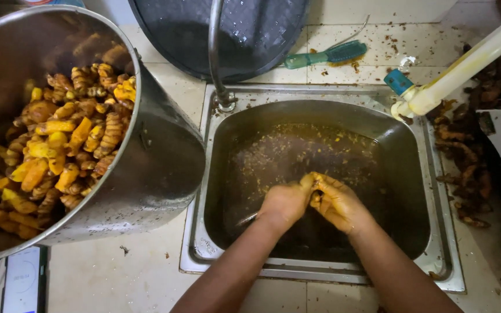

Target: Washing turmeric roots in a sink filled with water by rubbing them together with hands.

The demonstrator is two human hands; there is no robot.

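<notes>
- A small yellow-stained piece of root was seen pinched between both hands, low over the murky brown water in the middle of the rectangular stainless steel sink; its exact shape could not be told, being mostly covered.
- The left hand was curled tight, fingers closed about the piece from the left.
- The right hand was likewise closed, fingertips pressed against the same piece and touching the left hand.
- Both hands were noted as stained yellow-orange.
- A curved metal tap pipe was recorded rising from the sink's back rim.
- A large tilted steel pot, holding peeled yellow-orange turmeric roots, was seen left of the sink, its wall overlapping the sink edge.
- A dark round basin lay behind the tap.
- A green-handled brush lay on the tiled counter beyond the sink.
- Unpeeled brown roots were heaped right of the sink, under a pale plastic pipe.
</notes>
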